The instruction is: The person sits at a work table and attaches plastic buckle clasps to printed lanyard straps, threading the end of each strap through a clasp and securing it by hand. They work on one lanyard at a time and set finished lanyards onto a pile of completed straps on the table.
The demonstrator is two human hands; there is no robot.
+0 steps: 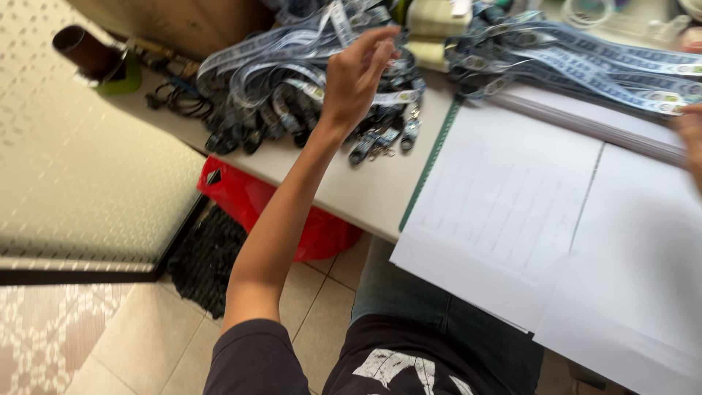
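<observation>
Two heaps of blue-white lanyards (pixel 292 80), left hand (pixel 355 73) pinching one strap; red bag (pixel 252 201) under table; right hand (pixel 691 139) grip unclear.

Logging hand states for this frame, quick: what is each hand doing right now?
Left hand: fingers pinched on a pale blue printed fabric lanyard strap above the heaped pile.
Right hand: only its edge shows at the frame border; grip cannot be told.

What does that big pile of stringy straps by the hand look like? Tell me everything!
The pile of lanyards is a tangled heap of pale blue-and-white printed straps that look like woven fabric, with dark clips and metal hooks hanging at the ends. It lies on the white table near its far edge. The left hand reaches over it, fingers pinching one strap.
</observation>
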